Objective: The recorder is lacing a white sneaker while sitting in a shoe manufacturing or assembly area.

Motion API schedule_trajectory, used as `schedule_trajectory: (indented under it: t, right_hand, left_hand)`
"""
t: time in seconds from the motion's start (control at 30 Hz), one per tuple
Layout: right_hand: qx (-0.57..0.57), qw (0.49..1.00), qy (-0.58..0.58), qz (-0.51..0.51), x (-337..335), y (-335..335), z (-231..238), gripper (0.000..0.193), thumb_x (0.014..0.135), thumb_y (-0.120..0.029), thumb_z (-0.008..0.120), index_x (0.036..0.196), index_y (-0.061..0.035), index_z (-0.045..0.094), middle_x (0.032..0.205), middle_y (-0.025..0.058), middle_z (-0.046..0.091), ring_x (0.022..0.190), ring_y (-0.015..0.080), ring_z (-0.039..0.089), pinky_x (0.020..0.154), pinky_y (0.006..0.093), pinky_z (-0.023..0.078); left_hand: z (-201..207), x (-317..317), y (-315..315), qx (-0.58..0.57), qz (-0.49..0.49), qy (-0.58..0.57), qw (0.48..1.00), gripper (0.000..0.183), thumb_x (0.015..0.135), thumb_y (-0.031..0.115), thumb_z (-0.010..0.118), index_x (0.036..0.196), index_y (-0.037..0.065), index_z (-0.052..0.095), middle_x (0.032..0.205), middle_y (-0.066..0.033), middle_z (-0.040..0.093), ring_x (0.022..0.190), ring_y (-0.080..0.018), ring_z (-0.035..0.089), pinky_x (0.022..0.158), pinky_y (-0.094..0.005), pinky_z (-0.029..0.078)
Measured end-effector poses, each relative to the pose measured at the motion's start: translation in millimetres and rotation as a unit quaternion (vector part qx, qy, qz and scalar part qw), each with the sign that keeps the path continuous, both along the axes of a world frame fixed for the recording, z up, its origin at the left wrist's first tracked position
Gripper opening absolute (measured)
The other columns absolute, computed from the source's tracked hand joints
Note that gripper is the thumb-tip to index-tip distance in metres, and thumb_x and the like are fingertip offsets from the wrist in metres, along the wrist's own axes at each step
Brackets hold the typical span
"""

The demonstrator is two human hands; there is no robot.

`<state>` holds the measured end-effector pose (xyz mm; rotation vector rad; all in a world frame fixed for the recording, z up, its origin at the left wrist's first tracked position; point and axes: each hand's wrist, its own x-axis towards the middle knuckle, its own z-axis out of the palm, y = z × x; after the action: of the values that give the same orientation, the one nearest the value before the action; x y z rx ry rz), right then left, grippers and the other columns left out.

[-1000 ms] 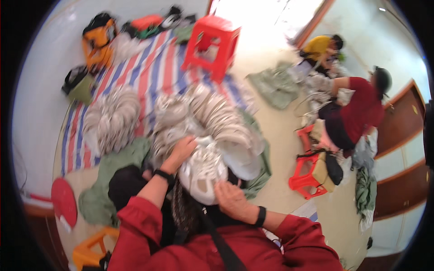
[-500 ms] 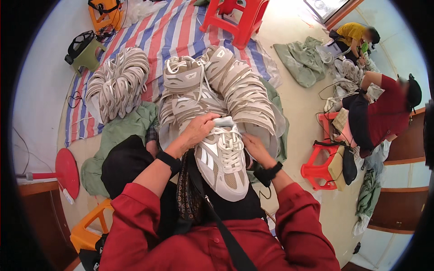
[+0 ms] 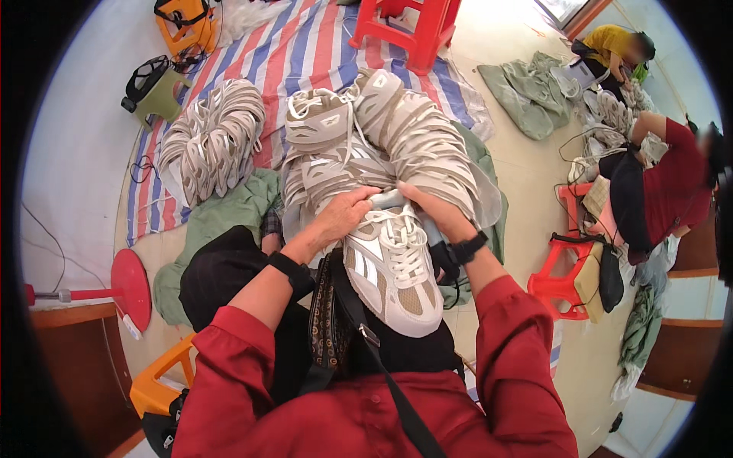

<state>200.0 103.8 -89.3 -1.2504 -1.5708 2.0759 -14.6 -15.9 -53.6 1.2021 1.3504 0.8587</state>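
Note:
A beige and white sneaker rests over my lap, its toe toward me and its white laces threaded. My left hand grips the left side of its collar, thumb and fingers at the opening. My right hand holds the other side, fingertips at the top of the pale grey tongue. The shoe's heel is hidden behind the tongue and hands. Just beyond them lies a curved row of matching shoe pieces, packed tightly, with one laced piece on top at its left.
Another bundle of similar pieces lies on the striped sheet at left. A red stool stands at the back. Green cloth lies by my left leg. Two people work at right, near red stools and a shoe pile.
My right hand has moved up from the shoe's right side to the tongue top. My left hand stays at the collar. The whole view has shifted slightly.

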Motion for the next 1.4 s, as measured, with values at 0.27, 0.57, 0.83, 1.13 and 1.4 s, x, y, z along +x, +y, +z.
schedule_trajectory:
  t: [0.27, 0.57, 0.83, 1.13, 1.4]
  right_hand:
    - [0.259, 0.963, -0.015, -0.067, -29, -10, 45, 0.047, 0.081, -0.024, 0.058, 0.117, 0.0062, 0.056, 0.121, 0.0196, 0.059, 0.115, 0.0306, 0.053, 0.101, 0.037, 0.038]
    - [0.297, 0.951, -0.012, -0.084, 12, -87, 139, 0.027, 0.086, -0.016, 0.059, 0.104, 0.0048, 0.062, 0.099, 0.0105, 0.065, 0.093, 0.0227, 0.06, 0.086, 0.0337, 0.046]
    - [0.125, 0.919, 0.127, -0.35, 58, -91, 90, 0.023, 0.088, -0.012, 0.063, 0.108, -0.0009, 0.062, 0.099, 0.0087, 0.066, 0.085, 0.019, 0.065, 0.078, 0.0332, 0.054]
    - [0.003, 0.924, 0.117, -0.363, 29, -77, 43, 0.023, 0.092, -0.027, 0.06, 0.086, -0.0054, 0.066, 0.082, 0.0035, 0.065, 0.078, 0.0137, 0.06, 0.076, 0.0277, 0.047]
    - [0.088, 0.974, 0.128, -0.164, 28, -70, 38, 0.02, 0.088, -0.014, 0.062, 0.106, -0.0027, 0.063, 0.099, 0.0012, 0.061, 0.091, 0.012, 0.055, 0.084, 0.027, 0.043]
  left_hand:
    - [18, 2, 4, 0.039, -0.004, -0.077, 0.996, 0.046, 0.077, -0.008, 0.049, 0.121, 0.002, 0.062, 0.107, -0.0046, 0.067, 0.098, -0.012, 0.058, 0.087, -0.0244, 0.045]
    - [68, 5, 6, 0.121, -0.148, -0.042, 0.981, 0.035, 0.077, -0.006, 0.055, 0.109, 0.0, 0.067, 0.102, -0.009, 0.071, 0.097, -0.014, 0.062, 0.089, -0.0269, 0.045]
    - [58, 51, 48, 0.15, -0.207, 0.004, 0.967, 0.028, 0.079, -0.004, 0.052, 0.101, 0.001, 0.068, 0.083, -0.0071, 0.069, 0.078, -0.0133, 0.059, 0.074, -0.0285, 0.047]
    - [6, 29, 66, 0.06, -0.208, 0.017, 0.976, 0.045, 0.084, 0.011, 0.059, 0.128, 0.005, 0.054, 0.116, -0.0122, 0.062, 0.107, -0.0177, 0.057, 0.094, -0.0305, 0.044]
    - [35, 25, 0, 0.089, 0.058, 0.186, 0.977, 0.051, 0.083, 0.025, 0.062, 0.127, 0.0, 0.053, 0.111, -0.022, 0.065, 0.096, -0.0268, 0.064, 0.087, -0.0336, 0.048]
